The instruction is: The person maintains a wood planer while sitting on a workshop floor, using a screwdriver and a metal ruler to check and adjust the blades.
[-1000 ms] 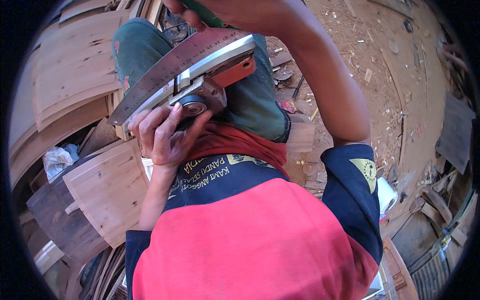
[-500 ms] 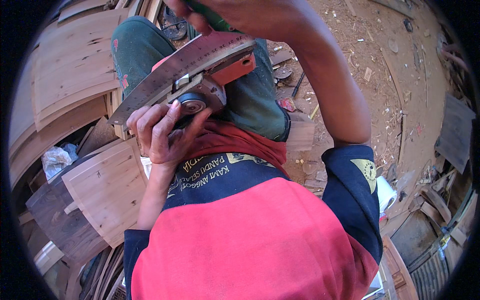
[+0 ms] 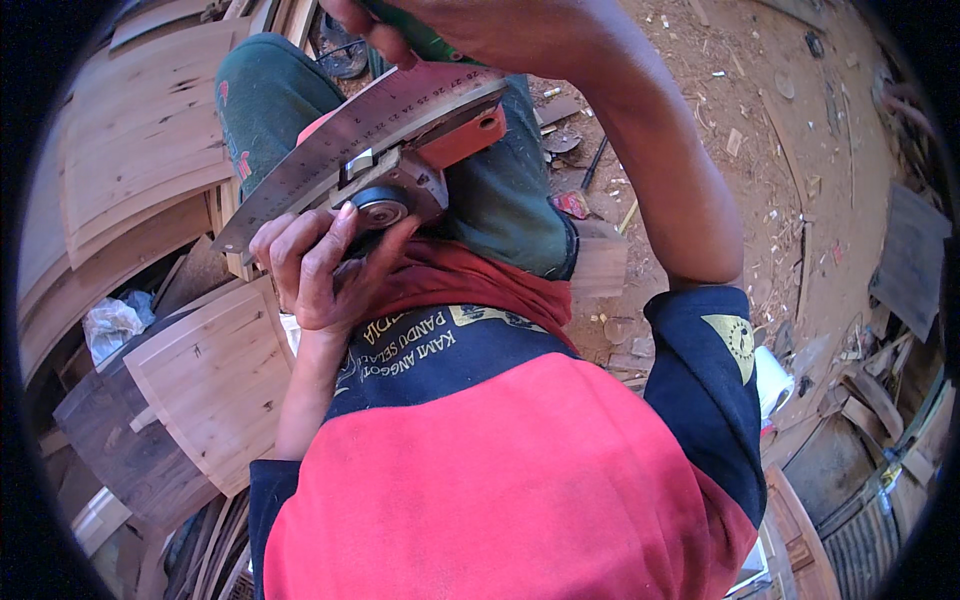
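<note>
1. Power tool (image 3: 455,145), orange and grey; upper centre of frame.
2. Saw (image 3: 315,150), green-handled; steel blade overlapping the tool's upper edge.
3. Right hand (image 3: 480,25), top centre; closed on the saw's handle.
4. Left hand (image 3: 322,265), left of centre; clasping the tool, apart from right.

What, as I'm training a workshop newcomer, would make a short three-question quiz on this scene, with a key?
1. Multiple choice: which item bears scale marks?
A) wooden panel
B) metal ruler
C) trousers

2. True or false: the left hand lies flat on the floor.

3. Fill in: the right hand holds a ____ object beside the ruler.

Key:
1. B.
2. False: its fingers are raised at the round part of the tool.
3. Green.
</note>
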The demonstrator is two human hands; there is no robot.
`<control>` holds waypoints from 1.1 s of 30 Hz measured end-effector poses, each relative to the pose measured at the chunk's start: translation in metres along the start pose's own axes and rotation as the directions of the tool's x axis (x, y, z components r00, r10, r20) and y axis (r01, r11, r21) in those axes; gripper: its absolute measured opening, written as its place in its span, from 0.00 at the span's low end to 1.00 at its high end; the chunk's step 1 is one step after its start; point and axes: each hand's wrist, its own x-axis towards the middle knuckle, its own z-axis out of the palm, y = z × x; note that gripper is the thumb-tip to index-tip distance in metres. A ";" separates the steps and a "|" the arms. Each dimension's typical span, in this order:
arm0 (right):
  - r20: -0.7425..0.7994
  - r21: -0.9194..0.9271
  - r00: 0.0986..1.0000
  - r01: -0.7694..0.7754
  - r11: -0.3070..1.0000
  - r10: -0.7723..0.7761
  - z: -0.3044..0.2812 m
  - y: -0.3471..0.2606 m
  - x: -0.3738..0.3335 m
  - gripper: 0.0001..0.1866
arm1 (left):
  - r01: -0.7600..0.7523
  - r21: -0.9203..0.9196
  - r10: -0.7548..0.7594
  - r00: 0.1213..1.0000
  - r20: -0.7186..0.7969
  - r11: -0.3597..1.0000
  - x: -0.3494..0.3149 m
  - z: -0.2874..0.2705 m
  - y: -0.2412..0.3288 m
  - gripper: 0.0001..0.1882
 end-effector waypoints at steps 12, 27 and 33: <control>-0.821 0.093 0.565 0.270 0.958 -0.080 -0.088 0.033 -0.039 0.18 | -0.035 -0.059 0.036 0.999 0.014 0.998 -0.002 0.002 -0.001 0.33; -0.816 0.577 -0.306 -0.372 0.727 0.491 -0.233 0.366 -0.315 0.20 | 0.018 -0.180 -0.003 0.997 0.082 0.984 0.013 -0.006 -0.010 0.27; -0.800 -0.525 0.420 -0.836 -0.160 0.428 -0.153 0.304 -0.291 0.23 | 0.054 -0.195 -0.039 0.996 0.080 0.979 0.014 0.000 -0.016 0.26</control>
